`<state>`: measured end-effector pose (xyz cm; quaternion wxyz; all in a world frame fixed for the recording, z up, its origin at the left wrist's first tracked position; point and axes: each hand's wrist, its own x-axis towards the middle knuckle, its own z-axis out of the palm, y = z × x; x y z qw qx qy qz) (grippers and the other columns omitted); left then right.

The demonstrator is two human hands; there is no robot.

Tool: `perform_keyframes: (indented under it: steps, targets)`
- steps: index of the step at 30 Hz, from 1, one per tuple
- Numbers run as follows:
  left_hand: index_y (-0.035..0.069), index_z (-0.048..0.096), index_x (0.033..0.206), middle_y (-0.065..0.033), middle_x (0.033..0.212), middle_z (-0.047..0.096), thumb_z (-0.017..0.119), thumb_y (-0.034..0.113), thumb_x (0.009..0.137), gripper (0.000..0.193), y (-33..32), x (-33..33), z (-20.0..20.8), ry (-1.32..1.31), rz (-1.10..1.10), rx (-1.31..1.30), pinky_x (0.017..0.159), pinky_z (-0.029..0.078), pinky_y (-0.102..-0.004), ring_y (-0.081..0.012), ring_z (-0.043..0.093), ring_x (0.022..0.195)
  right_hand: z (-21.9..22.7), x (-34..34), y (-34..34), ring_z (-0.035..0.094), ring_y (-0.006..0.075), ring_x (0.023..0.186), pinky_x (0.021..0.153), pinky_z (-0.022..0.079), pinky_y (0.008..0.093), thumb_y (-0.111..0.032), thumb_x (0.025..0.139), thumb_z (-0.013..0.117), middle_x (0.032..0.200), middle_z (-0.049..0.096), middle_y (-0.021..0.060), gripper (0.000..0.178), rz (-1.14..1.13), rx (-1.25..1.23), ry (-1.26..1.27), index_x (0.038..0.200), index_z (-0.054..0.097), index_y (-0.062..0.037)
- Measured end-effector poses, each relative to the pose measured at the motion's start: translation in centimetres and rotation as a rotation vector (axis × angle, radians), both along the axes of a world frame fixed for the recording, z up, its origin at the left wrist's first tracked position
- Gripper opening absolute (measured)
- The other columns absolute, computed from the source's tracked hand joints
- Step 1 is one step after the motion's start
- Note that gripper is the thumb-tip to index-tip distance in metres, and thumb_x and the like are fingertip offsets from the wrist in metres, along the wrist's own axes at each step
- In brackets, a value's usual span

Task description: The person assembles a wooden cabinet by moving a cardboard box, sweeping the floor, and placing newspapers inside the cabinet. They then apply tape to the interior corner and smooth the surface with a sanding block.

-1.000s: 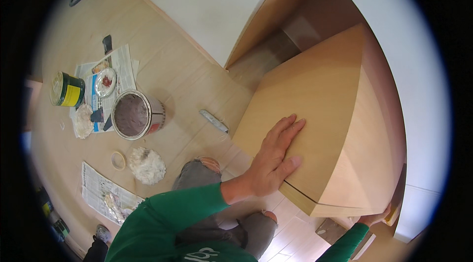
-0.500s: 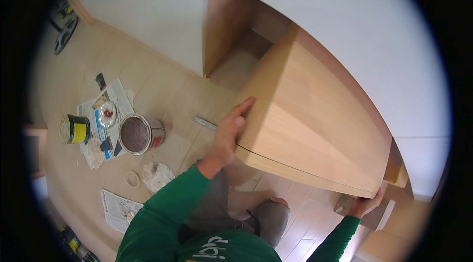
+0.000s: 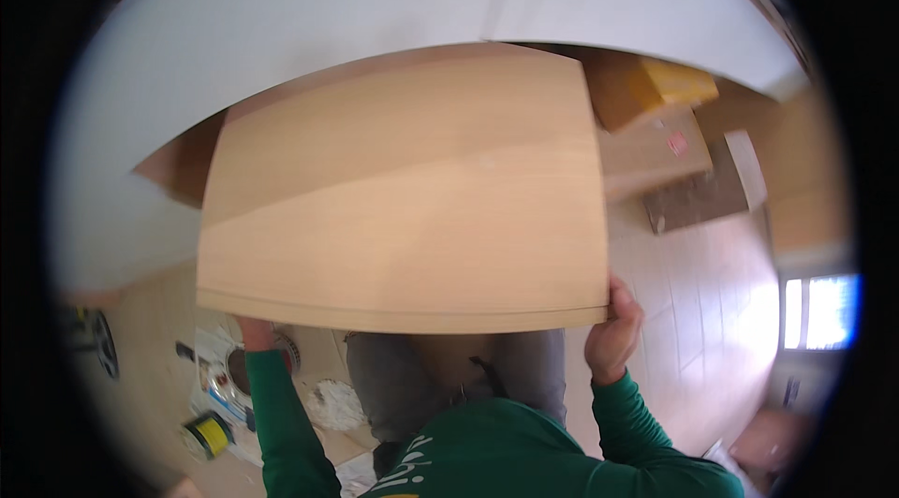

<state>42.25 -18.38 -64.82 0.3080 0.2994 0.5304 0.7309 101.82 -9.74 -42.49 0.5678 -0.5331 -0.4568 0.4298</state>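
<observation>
A light wood-grain cabinet (image 3: 403,198), boxy with a thin groove along its near edge, fills the middle of the view. Its far end runs under the edge of a large white surface (image 3: 375,6). My left hand (image 3: 256,334) is at the cabinet's near left corner, its fingers hidden behind the front. At the near right corner my right hand (image 3: 614,334) grips the side, fingers curled against the edge. Between my hands, the cabinet's near edge lies over my knees in the picture.
Left on the floor are a dark tub with a yellow label (image 3: 208,434), a partly hidden open can (image 3: 240,371), newspaper and a crumpled white cloth (image 3: 335,404). Cardboard boxes (image 3: 655,151) stand at right, beside a yellow-brown box (image 3: 646,90). A bright window-like panel (image 3: 820,312) shows far right.
The view has swung to the right. The cabinet, tilted before, now lies squarely across in front of me. Both hands stay on it; the left has gone from its side to behind its near edge.
</observation>
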Motion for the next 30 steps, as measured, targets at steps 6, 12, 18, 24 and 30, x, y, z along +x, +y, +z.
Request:
perform_keyframes:
  steps: [6,12,18,24,30]
  targets:
    - [0.006,0.038,0.156,-0.0178,0.156,0.047,0.040,0.055,0.106,0.070,0.7,4.5,8.8,-0.168,0.082,-0.072,0.115,0.045,-0.0543,-0.0370,0.050,0.140,1.3,3.1,-4.3,0.068,0.0327,0.113,0.110,0.044,0.0410,-0.039,0.102,0.049,0.119,0.074,0.0188,0.057,0.351,0.147,-0.167,0.123,0.070,0.0103]
    - [0.003,0.051,0.147,-0.0220,0.151,0.052,0.030,0.062,0.103,0.077,2.3,3.9,18.5,-0.295,-0.434,0.275,0.117,0.040,-0.0576,-0.0399,0.051,0.138,-0.9,1.4,11.3,0.052,0.0303,0.140,0.119,0.036,0.0380,-0.029,0.107,0.054,0.147,0.059,0.0204,0.049,0.131,0.298,0.035,0.142,0.057,0.0061]
    - [-0.005,0.058,0.133,-0.0181,0.133,0.065,0.032,0.045,0.107,0.062,3.2,2.7,18.8,0.206,0.176,-0.041,0.107,0.051,-0.0481,-0.0350,0.064,0.121,-5.2,-2.8,24.1,0.055,0.0241,0.132,0.114,0.039,0.0335,-0.048,0.109,0.045,0.142,0.062,0.0163,0.064,0.181,0.114,0.374,0.141,0.058,0.0055]
    - [-0.004,0.061,0.124,-0.0138,0.120,0.070,0.041,0.027,0.107,0.041,3.0,3.6,19.5,-0.111,0.100,-0.012,0.097,0.056,-0.0384,-0.0271,0.069,0.110,-5.8,-2.9,22.7,0.058,0.0200,0.121,0.107,0.043,0.0331,-0.052,0.107,0.047,0.132,0.065,0.0145,0.065,0.203,0.046,0.373,0.132,0.063,0.0051]
    - [-0.005,0.065,0.120,-0.0152,0.112,0.073,0.040,0.028,0.105,0.043,2.9,3.5,19.5,0.099,0.164,-0.059,0.089,0.059,-0.0395,-0.0276,0.072,0.099,-3.9,1.7,14.6,0.060,0.0202,0.111,0.100,0.045,0.0335,-0.051,0.106,0.048,0.120,0.068,0.0145,0.061,0.145,0.074,0.172,0.124,0.064,0.0048]
